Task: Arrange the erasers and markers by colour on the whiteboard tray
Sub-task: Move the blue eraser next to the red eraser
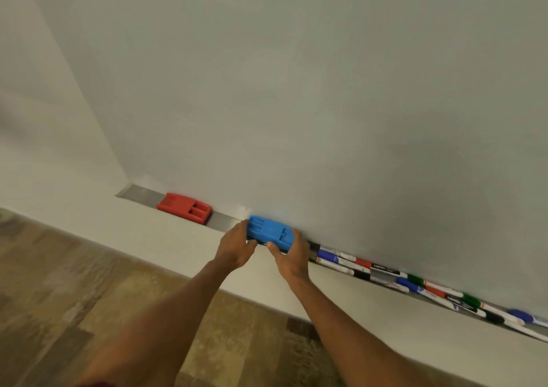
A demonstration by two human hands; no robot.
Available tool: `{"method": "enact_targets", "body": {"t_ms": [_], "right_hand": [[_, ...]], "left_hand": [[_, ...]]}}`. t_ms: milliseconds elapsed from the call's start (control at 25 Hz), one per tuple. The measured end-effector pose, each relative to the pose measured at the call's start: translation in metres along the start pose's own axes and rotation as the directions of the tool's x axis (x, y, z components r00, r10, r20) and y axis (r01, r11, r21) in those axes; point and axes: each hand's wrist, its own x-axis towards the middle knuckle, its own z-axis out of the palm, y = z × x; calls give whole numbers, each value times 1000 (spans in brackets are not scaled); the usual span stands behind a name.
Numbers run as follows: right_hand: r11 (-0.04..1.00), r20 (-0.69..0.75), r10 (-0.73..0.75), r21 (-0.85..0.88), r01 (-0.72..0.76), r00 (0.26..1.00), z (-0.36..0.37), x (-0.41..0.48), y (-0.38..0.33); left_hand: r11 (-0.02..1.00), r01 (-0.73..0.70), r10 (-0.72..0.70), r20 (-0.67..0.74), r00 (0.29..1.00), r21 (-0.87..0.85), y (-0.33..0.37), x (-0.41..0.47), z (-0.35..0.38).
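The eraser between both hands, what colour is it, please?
Blue, clearest in the head view.

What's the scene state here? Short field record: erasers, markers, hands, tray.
blue eraser: blue plastic block eraser on the tray, held at both ends
red eraser: red plastic block eraser near the tray's left end, untouched
markers: mixed pile of white-barrelled markers with blue, red, black and green caps, right of the blue eraser, unsorted
left hand: grip on the blue eraser's left end
right hand: grip on its right end
tray: grey metal whiteboard tray
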Motion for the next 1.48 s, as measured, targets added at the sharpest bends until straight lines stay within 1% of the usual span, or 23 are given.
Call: {"method": "enact_targets", "body": {"t_ms": [280,440,640,720,800,880,960,1040,1160,1280,1480], "right_hand": [[1000,73,-10,-8,11,997,24,14,-4],[999,120,6,34,-10,993,33,20,-3],[999,122,31,41,-36,992,41,22,-1],[999,118,33,37,-38,992,42,23,-1],[999,120,28,43,-33,992,43,23,-2],[999,121,23,41,-29,992,45,24,-4],[999,122,19,40,-24,992,48,24,-7],[999,129,14,41,-20,992,51,25,-9],[999,145,7,37,-13,989,58,25,-13],[1000,163,-3,29,-2,987,63,25,-17],[1000,217,22,13,-25,976,69,28,-21]], "left_hand": [[994,54,-53,-5,999,97,-29,22,-3],[992,85,-86,9,996,93,-42,26,-3],[990,85,-86,5,996,112,-51,29,-4],[991,56,-52,-37,998,124,-54,29,-7],[990,47,-28,-139,990,134,-57,30,-12],[975,105,-60,-225,973,195,-60,32,-19],[934,178,-100,-251,963,309,-66,33,-25],[903,206,-125,-228,966,377,-69,34,-29],[885,200,-134,-182,974,421,-71,36,-32],[877,197,-139,-162,977,438,-72,36,-34],[870,212,-175,-124,977,444,-74,36,-36]]}}
